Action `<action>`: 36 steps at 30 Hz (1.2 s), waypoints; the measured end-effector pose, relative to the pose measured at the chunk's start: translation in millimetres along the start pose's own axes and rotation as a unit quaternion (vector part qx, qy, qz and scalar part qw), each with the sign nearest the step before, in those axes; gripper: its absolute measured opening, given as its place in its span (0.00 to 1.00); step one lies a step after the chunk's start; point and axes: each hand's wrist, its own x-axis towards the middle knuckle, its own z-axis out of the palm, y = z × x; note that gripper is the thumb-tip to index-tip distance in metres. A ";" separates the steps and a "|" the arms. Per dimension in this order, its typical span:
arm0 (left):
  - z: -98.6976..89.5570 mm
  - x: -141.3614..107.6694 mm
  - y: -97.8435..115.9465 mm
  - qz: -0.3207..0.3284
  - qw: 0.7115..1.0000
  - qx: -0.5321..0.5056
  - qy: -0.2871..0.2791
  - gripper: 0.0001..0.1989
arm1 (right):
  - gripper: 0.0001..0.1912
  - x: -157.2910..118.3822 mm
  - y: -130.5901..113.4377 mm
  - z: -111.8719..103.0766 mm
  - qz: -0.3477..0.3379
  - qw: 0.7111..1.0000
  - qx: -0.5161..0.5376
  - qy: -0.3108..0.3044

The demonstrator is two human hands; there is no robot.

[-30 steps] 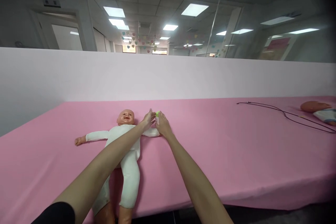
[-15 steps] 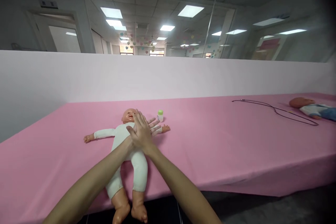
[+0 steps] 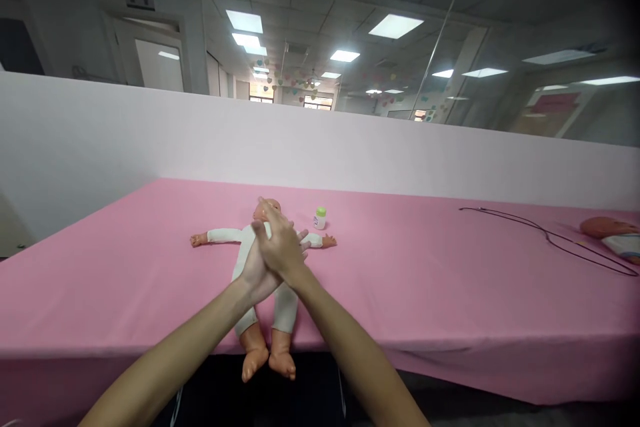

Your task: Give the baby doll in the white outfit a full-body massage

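Note:
A baby doll (image 3: 243,253) with a white cloth body lies on its back, arms spread and feet at the near edge of the pink-covered table. Over its chest my two hands are crossed palm to palm. My left hand (image 3: 261,275) is underneath, its fingertips showing at the right past the other hand. On top lies my right hand (image 3: 281,247), open, fingers stretched toward the doll's head and thumb out to the left. Nothing shows between the palms. Part of the doll's face and chest is hidden behind the hands. A small bottle with a green cap (image 3: 320,218) stands beyond the doll's arm.
Pink cloth (image 3: 425,273) covers the long table. At the right lie a thin dark cord (image 3: 535,225) in a loop and a second doll (image 3: 603,228), cut off by the frame. A white low wall (image 3: 400,160) with glass above runs along the back.
My view has turned a little to the left and tilted. My right hand has shifted across the left palm, and both stay pressed together above the doll. The doll and bottle have not visibly moved.

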 end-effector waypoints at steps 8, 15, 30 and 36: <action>17.1 8.1 4.1 0.070 0.993 -0.063 0.071 0.48 | 0.43 -33.9 6.1 11.1 -0.041 0.998 -0.041 -0.016; 0.3 -11.7 13.9 -0.088 0.989 -0.093 -0.069 0.46 | 0.35 -7.0 24.3 -5.2 -0.036 0.999 -0.027 0.028; -109.0 46.8 -90.8 -0.038 0.907 0.417 0.035 0.34 | 0.30 -43.2 144.6 41.4 0.023 0.979 -0.007 -0.201; -123.0 76.9 -100.8 -0.035 0.911 0.409 0.030 0.31 | 0.33 -24.9 159.1 53.5 0.097 0.981 -0.008 -0.165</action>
